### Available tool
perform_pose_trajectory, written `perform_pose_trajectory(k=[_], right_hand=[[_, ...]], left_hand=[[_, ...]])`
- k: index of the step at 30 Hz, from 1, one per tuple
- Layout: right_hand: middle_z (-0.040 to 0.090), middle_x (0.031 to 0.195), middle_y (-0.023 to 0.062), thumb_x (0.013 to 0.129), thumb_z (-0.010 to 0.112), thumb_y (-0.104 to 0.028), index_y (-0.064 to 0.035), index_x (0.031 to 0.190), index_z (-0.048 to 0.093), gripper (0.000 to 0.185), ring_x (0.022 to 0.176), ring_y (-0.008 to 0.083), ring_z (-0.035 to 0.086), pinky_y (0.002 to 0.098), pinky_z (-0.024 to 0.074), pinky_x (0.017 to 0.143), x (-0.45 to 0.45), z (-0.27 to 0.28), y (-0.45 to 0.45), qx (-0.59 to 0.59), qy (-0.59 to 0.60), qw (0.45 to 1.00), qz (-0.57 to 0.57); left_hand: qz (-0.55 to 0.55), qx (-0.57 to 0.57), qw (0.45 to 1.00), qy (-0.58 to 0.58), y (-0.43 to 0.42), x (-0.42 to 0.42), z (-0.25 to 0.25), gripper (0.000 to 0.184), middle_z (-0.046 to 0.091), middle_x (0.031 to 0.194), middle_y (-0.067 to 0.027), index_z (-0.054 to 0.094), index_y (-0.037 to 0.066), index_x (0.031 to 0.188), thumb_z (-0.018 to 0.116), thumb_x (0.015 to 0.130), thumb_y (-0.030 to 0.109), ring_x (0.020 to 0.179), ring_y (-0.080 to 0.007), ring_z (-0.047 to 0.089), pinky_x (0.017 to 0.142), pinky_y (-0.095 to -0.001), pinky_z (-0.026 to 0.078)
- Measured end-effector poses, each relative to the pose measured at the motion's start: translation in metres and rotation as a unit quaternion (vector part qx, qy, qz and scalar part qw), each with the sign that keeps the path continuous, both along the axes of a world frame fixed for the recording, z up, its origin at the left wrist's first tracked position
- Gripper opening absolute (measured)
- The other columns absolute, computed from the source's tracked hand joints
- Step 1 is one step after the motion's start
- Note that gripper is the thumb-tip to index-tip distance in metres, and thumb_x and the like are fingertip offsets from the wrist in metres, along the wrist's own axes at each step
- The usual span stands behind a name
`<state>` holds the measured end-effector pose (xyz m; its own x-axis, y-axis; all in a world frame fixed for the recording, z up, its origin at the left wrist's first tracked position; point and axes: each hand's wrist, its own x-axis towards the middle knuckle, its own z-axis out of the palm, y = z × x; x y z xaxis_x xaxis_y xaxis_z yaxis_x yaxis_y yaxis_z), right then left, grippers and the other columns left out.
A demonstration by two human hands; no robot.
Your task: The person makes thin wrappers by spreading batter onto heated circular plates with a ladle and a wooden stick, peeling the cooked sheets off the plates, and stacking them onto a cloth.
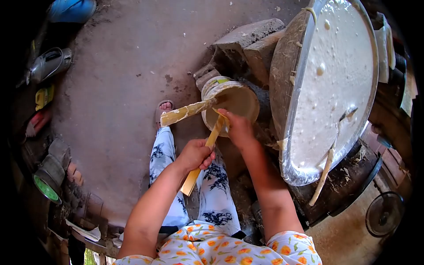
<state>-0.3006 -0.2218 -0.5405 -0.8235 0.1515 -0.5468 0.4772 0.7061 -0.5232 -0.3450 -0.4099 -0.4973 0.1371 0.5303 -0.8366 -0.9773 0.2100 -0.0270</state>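
Note:
My left hand [197, 154] is closed around a flat yellowish wooden slat [215, 133], which slants up and away in front of my knees. At the slat's upper end my right hand [237, 127] is closed, its thumb and fingers pressed on the tip. Whether a small thing is also between those fingers, I cannot make out. Just beyond stands a bucket [251, 99] smeared with pale residue. A wider wooden slat [187, 112], coated with whitish paste, reaches across the bucket's rim and sticks out to the left.
To the right, a large basin [293, 132] holds thick pale liquid [340, 75]; a wooden-handled tool [327, 170] leans in it. Concrete blocks [249, 34] stand behind the bucket. Along the left are a metal can [51, 64], a yellow container [44, 97] and a blue drum [73, 10].

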Motion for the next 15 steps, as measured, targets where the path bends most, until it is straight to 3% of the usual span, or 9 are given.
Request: perform_pose_trajectory(k=[3, 5, 6, 7, 13, 15], right_hand=[[0.064, 0.084, 0.0187, 0.079, 0.051, -0.001, -0.0201, 0.115, 0.061, 0.042, 0.076, 0.0377, 0.062, 0.0463, 0.0488, 0.067, -0.003, -0.014, 0.003, 0.0, 0.008, 1.0, 0.006], [0.064, 0.085, 0.0185, 0.076, 0.048, 0.003, -0.0204, 0.115, 0.061, 0.048, 0.079, 0.0384, 0.061, 0.0444, 0.0483, 0.069, -0.012, -0.026, 0.002, 0.064, -0.062, 0.995, 0.05], [0.064, 0.085, 0.0185, 0.076, 0.048, 0.003, -0.0204, 0.115, 0.061, 0.048, 0.079, 0.0384, 0.061, 0.0444, 0.0483, 0.069, -0.01, -0.033, 0.002, 0.061, -0.062, 0.995, 0.05], [0.064, 0.084, 0.0189, 0.077, 0.049, 0.001, -0.0198, 0.115, 0.062, 0.045, 0.078, 0.0379, 0.061, 0.0449, 0.0486, 0.069, -0.005, -0.041, 0.006, 0.061, -0.069, 0.995, 0.036], [0.064, 0.085, 0.0193, 0.083, 0.046, -0.007, -0.0098, 0.109, 0.062, 0.031, 0.079, 0.0377, 0.061, 0.0435, 0.0488, 0.069, 0.0, -0.086, 0.018, 0.087, -0.079, 0.993, 0.014], [0.064, 0.088, 0.0182, 0.087, 0.045, -0.013, -0.0096, 0.107, 0.063, 0.027, 0.082, 0.0334, 0.063, 0.0416, 0.0495, 0.068, 0.013, -0.114, 0.021, 0.059, -0.018, 0.995, -0.075]], left_hand=[[-0.003, -0.005, 1.0, 0.0, 0.002, 0.001, 0.003, 0.018, 0.047, 0.052, -0.0044, 0.052, 0.002, 0.073, 0.045, 0.089, 0.008, 0.038, -0.0112, 0.041, 0.035, -0.0255, 0.032], [0.001, -0.01, 1.0, 0.009, 0.0, -0.005, -0.003, 0.018, 0.047, 0.052, -0.0043, 0.052, 0.002, 0.074, 0.044, 0.089, 0.007, 0.038, -0.011, 0.041, 0.035, -0.0255, 0.032], [-0.002, 0.005, 1.0, -0.003, -0.004, -0.002, -0.007, 0.01, 0.051, 0.06, -0.0045, 0.051, 0.002, 0.084, 0.045, 0.09, 0.007, 0.04, -0.0096, 0.041, 0.036, -0.0237, 0.031], [-0.007, 0.018, 1.0, -0.015, -0.008, 0.0, -0.01, 0.008, 0.055, 0.068, -0.0047, 0.051, 0.002, 0.094, 0.045, 0.091, 0.006, 0.042, -0.0082, 0.041, 0.036, -0.0219, 0.03], [-0.015, 0.021, 0.999, -0.042, -0.016, -0.003, -0.018, 0.012, 0.055, 0.071, -0.0062, 0.051, 0.001, 0.1, 0.045, 0.091, 0.004, 0.043, -0.0092, 0.041, 0.036, -0.0222, 0.031], [-0.02, 0.019, 0.999, -0.033, -0.017, -0.005, -0.017, 0.013, 0.056, 0.072, -0.0062, 0.052, 0.001, 0.101, 0.045, 0.091, 0.005, 0.043, -0.0089, 0.042, 0.036, -0.022, 0.031]])
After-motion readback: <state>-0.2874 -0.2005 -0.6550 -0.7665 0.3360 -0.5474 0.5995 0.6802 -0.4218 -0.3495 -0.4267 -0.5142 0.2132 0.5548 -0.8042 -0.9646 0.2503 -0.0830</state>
